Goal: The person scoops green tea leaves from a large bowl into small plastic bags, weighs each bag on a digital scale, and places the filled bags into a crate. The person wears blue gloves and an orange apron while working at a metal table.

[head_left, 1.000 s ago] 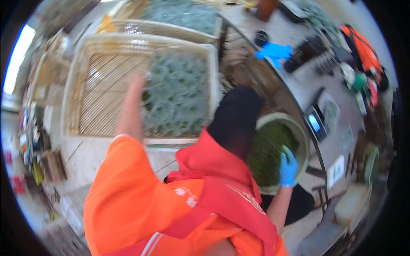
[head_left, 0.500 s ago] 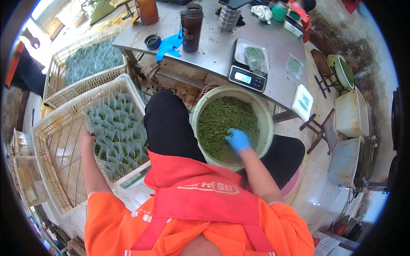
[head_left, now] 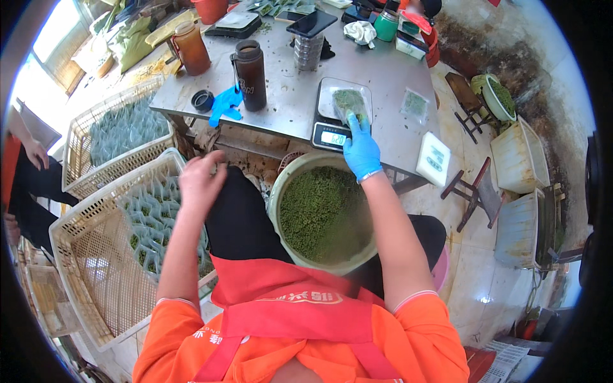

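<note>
My right hand (head_left: 363,152), in a blue glove, reaches over the table's front edge. Its fingers pinch the near end of a clear plastic bag (head_left: 348,100) of small green grains, which lies on a digital scale (head_left: 327,135) with a lit display. My bare left hand (head_left: 202,181) hovers by my left knee, fingers bent and apart, nothing visible in them. Between my legs stands a pale round tub (head_left: 274,210) holding loose green grains (head_left: 322,207). To the left, a cream plastic crate (head_left: 89,255) contains rows of filled open bags (head_left: 153,217).
On the metal table (head_left: 281,127) are a dark bottle (head_left: 249,80), a blue glove (head_left: 225,105), a brown jug (head_left: 191,51) and another filled bag (head_left: 415,105). A white box (head_left: 433,159) sits at its right corner. A second crate (head_left: 73,169) stands far left, beside another person's hand (head_left: 36,155).
My right hand has left the tub's grains and moved up to the bag on the scale. My left hand has risen from the crate toward my knee. The view has shifted.
</note>
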The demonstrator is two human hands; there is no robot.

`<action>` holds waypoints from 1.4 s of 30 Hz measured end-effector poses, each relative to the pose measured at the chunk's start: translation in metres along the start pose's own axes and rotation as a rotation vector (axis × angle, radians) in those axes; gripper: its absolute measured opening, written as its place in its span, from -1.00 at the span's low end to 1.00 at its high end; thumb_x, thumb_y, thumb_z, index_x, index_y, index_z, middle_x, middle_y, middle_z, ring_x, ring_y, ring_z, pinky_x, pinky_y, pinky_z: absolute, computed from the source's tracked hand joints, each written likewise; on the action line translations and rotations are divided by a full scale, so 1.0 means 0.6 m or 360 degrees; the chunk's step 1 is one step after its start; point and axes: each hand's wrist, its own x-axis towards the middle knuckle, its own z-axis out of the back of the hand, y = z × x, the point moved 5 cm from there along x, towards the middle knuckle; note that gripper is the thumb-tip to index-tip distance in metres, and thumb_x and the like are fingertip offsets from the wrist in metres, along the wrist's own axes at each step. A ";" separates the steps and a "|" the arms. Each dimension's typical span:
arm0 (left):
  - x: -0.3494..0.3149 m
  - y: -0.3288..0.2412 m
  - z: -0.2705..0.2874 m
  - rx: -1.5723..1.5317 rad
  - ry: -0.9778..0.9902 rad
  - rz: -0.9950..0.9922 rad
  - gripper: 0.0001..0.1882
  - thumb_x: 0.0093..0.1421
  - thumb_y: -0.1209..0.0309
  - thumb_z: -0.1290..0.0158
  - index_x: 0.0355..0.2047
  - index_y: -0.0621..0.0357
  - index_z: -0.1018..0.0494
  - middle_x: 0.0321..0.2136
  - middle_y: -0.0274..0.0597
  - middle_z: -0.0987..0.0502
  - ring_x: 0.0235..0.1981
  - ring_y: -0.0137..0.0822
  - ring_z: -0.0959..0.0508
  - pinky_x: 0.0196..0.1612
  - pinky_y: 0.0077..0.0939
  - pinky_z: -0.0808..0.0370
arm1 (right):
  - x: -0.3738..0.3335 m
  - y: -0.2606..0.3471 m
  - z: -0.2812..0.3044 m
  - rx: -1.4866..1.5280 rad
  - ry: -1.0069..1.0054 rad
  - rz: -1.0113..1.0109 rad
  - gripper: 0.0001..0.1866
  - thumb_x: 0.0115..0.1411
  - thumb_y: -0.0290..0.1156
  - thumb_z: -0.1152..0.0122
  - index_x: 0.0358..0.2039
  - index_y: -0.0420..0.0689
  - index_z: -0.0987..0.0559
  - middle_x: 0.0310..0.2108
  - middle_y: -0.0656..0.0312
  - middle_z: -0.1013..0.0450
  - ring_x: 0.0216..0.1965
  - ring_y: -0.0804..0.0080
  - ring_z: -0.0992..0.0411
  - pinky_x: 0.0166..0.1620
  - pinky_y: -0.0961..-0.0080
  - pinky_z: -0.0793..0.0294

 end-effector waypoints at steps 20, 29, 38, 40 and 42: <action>-0.016 -0.228 -0.271 -0.2158 0.1265 0.0439 -0.60 0.14 0.50 -0.07 0.00 0.28 -0.31 -0.25 -0.14 -0.50 -0.39 -0.45 -0.52 -0.31 -0.60 -0.50 | -0.143 -0.026 -0.050 0.1633 0.0373 -0.0306 -0.78 0.09 -0.58 -0.15 -0.20 -0.18 -0.49 -0.45 0.31 -0.44 -0.61 0.66 -0.33 -0.55 0.69 -0.38; -0.026 -0.199 -0.240 -0.1240 0.1004 0.0230 -0.81 0.03 0.38 -0.15 -0.33 0.17 -0.50 -0.58 -0.35 -0.50 -0.54 -0.56 -0.51 -0.45 -0.61 -0.44 | -0.157 -0.047 -0.036 0.2017 0.0293 -0.0647 -0.84 0.08 -0.57 -0.16 -0.28 -0.22 -0.50 -0.47 0.27 -0.46 -0.61 0.59 -0.40 -0.53 0.71 -0.40; -0.024 -0.208 -0.238 -0.1616 0.1179 0.0396 -0.72 0.15 0.33 -0.07 -0.15 0.15 -0.43 -0.66 -0.33 -0.50 -0.62 -0.54 -0.50 -0.50 -0.62 -0.42 | -0.064 -0.040 0.006 0.0414 -0.0198 0.0262 -0.57 0.13 -0.49 0.03 0.06 -0.06 -0.37 0.10 -0.05 -0.24 -0.16 0.04 -0.44 -0.15 0.23 -0.46; -0.019 -0.209 -0.231 -0.1409 0.1169 0.0292 -0.70 0.14 0.25 -0.07 -0.15 0.08 -0.43 -0.70 -0.31 -0.51 -0.65 -0.49 -0.51 -0.52 -0.56 -0.41 | -0.019 -0.016 0.006 0.0046 -0.0210 0.0344 -0.48 0.09 -0.49 0.05 0.12 0.02 -0.30 0.13 -0.06 -0.19 -0.18 -0.01 -0.44 -0.17 0.19 -0.46; -0.017 -0.206 -0.229 -0.1370 0.1136 0.0294 -0.71 0.16 0.29 -0.06 -0.14 0.11 -0.43 -0.70 -0.33 -0.49 -0.65 -0.55 -0.50 -0.52 -0.64 -0.43 | 0.024 0.000 0.001 -0.0144 0.0026 0.0181 -0.41 0.04 -0.48 0.03 0.15 0.07 -0.26 0.11 -0.06 -0.18 -0.25 -0.08 -0.42 -0.21 0.13 -0.45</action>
